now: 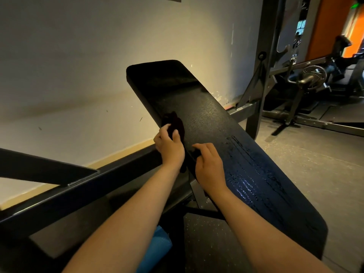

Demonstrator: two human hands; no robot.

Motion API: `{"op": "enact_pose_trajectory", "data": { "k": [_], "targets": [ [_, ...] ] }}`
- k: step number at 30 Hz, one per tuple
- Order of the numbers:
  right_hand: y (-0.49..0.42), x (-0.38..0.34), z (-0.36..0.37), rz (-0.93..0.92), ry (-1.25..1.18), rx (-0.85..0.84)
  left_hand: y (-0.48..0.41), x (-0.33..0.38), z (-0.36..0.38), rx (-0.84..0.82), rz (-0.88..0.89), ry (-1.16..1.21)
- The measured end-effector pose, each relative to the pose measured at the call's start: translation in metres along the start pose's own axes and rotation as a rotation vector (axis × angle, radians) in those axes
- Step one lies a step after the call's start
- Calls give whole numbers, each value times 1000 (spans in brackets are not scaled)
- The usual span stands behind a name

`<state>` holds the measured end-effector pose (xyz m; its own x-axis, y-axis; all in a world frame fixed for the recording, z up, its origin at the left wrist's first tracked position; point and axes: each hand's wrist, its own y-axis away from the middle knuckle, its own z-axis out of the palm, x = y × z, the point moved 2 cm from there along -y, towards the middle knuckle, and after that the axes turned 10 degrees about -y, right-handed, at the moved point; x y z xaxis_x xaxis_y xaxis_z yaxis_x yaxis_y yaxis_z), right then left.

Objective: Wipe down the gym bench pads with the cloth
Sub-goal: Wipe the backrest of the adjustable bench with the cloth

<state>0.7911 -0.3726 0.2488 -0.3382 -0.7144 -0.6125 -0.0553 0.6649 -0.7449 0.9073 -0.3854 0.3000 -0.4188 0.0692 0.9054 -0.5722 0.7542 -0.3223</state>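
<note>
The left hand grips a dark crumpled cloth at the left edge of the long black textured bench pad. The right hand rests just beside it on the pad, fingers curled; I cannot tell whether it holds anything.

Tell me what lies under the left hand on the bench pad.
A dark cloth, which the left hand grips against the bench pad at its edge. The hand covers the cloth's lower part, so how far it reaches beneath cannot be seen.
</note>
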Motion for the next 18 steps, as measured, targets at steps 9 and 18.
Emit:
{"op": "enact_pose_trajectory", "data": {
  "k": [9, 18],
  "targets": [
    [29, 7, -11, -19, 336, 38, 82, -34, 18, -95, -147, 109],
    [41, 9, -20, 2, 251, 24, 31, -7, 10, -41, -306, 169]
  ]
}}
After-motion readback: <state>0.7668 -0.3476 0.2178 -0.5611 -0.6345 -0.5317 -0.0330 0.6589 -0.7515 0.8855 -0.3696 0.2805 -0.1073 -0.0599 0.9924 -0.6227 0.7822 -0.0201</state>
